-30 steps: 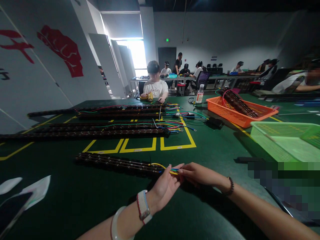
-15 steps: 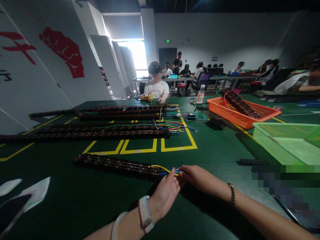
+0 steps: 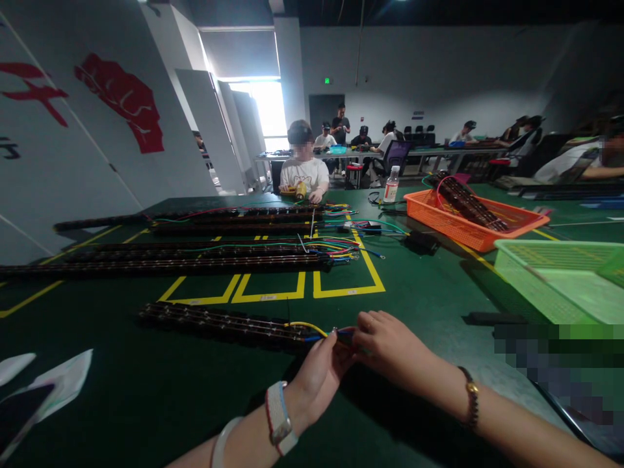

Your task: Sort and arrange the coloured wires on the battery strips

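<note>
A dark cable bundle (image 3: 224,323) lies slantwise on the green table, with yellow and blue wires (image 3: 307,327) coming out of its right end. My left hand (image 3: 319,370) pinches these wires between thumb and fingers, palm turned up. Right beside it, my right hand (image 3: 385,341) is closed on the wires' far ends, knuckles up. The fingertips of both hands nearly meet, and the wire tips are hidden between them.
Several long dark bundles (image 3: 209,261) with coloured wire ends lie beyond, across yellow tape outlines. An orange basket (image 3: 453,229) holds another bundle; a green basket (image 3: 546,279) is at right. A bottle (image 3: 391,185) stands farther back. Across the table sits a person (image 3: 305,170).
My right hand has turned over more, with its knuckles raised and its fingers curled tighter on the wires. My left hand has shifted slightly left and still holds them.
</note>
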`<state>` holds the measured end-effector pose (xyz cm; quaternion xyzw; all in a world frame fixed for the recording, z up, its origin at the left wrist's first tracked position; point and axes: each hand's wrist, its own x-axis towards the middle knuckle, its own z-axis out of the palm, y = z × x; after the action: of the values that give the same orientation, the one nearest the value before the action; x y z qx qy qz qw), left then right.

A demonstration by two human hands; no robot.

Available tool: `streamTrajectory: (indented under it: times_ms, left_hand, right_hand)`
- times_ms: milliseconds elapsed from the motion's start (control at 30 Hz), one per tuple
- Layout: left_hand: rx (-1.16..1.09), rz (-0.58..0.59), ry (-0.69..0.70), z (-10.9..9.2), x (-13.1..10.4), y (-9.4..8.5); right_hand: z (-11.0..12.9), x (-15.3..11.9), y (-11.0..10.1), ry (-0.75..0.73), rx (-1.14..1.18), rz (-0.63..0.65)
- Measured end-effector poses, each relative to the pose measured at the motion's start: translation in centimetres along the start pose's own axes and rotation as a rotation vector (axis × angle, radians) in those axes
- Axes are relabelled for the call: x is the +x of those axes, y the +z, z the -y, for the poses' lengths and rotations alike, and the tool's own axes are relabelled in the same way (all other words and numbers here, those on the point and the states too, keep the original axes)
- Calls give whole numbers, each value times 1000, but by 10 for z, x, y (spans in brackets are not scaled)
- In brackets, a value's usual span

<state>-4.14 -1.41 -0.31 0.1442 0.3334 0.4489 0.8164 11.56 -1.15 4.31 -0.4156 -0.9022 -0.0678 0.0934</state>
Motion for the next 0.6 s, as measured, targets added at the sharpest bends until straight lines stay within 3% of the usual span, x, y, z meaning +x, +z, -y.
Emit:
streamTrajectory:
  times_ms: [333, 600]
  left_hand:
    - [-68, 98, -18, 1, 5, -1]
    - [-58, 138, -27, 3, 11, -8]
  right_hand:
    - [12, -3, 23, -32, -301, -105]
    - [10, -1, 19, 103, -74, -39]
